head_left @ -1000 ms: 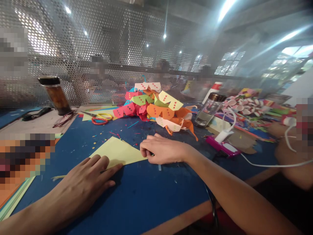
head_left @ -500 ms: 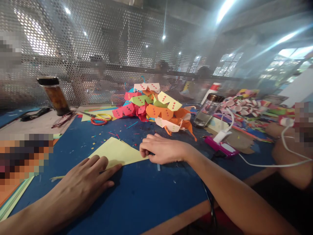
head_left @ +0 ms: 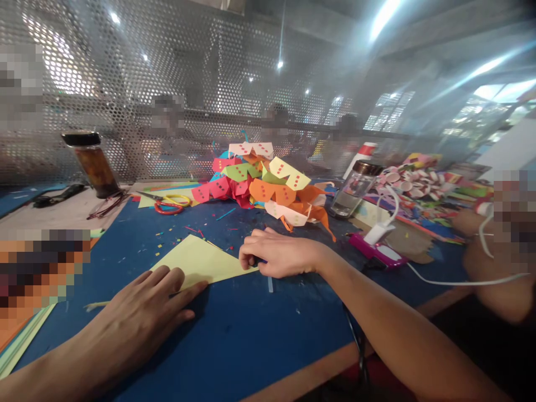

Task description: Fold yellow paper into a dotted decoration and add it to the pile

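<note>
A pale yellow sheet of paper (head_left: 209,258), folded to a slanted shape with a pointed right corner, lies on the blue table top. My left hand (head_left: 144,310) rests flat across its lower left part, fingers stretched out and the index finger along the near edge. At the right corner is my right hand (head_left: 278,254), its fingers curled in and touching the table beside the paper's tip. Whatever those curled fingers hold, if anything, is hidden. Small coloured paper scraps (head_left: 192,229) lie just beyond the sheet.
Behind the sheet stands a heap of folded paper masks (head_left: 272,187) with red dots. Scissors (head_left: 170,205), a tea bottle (head_left: 94,167), a glass bottle (head_left: 354,190) and a purple power strip (head_left: 379,251) surround it. A person's arm (head_left: 492,273) is at the right.
My right hand has shifted very slightly, so a little more of the paper's pointed corner shows. The left hand and the sheet stay in place.
</note>
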Available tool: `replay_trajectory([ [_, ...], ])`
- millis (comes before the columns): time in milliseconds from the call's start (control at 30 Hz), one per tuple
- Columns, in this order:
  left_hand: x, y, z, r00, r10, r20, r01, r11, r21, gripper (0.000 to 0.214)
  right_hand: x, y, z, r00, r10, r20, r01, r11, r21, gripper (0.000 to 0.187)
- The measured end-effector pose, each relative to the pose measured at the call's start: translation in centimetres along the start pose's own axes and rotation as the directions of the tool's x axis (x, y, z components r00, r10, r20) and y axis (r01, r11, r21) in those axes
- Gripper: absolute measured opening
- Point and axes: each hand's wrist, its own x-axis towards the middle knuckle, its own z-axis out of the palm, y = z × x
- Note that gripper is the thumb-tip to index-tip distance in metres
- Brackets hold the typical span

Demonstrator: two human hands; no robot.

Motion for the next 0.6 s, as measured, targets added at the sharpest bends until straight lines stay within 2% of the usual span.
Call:
replay_trajectory([
  [100,0.0,-0.1,0.0,1.000,0.010,0.003,-0.010,1.000,0.005,0.035,0.1,-0.4,-0.2,0.998,0.005,-0.055,-0.004,1.000,0.019,0.027],
  [233,0.0,-0.2,0.1,0.999,0.008,0.038,-0.008,1.000,0.007,0.036,0.7,-1.9,-0.1,0.963,-0.022,-0.268,0.039,0.998,0.057,0.022],
  [300,0.0,-0.2,0.2,0.999,-0.004,0.052,0.003,1.000,0.009,0.036,1.2,-2.7,0.4,0.940,-0.056,-0.336,0.090,0.992,0.087,0.019],
  [433,-0.1,-0.3,0.7,0.997,-0.023,0.068,0.023,1.000,0.003,0.040,2.5,-3.7,2.3,0.915,-0.104,-0.389,0.156,0.982,0.104,0.014],
  [600,-0.2,-0.1,0.7,0.995,-0.046,0.086,0.044,0.999,0.020,0.044,3.9,-3.6,4.3,0.900,-0.129,-0.417,0.184,0.978,0.094,0.009],
])
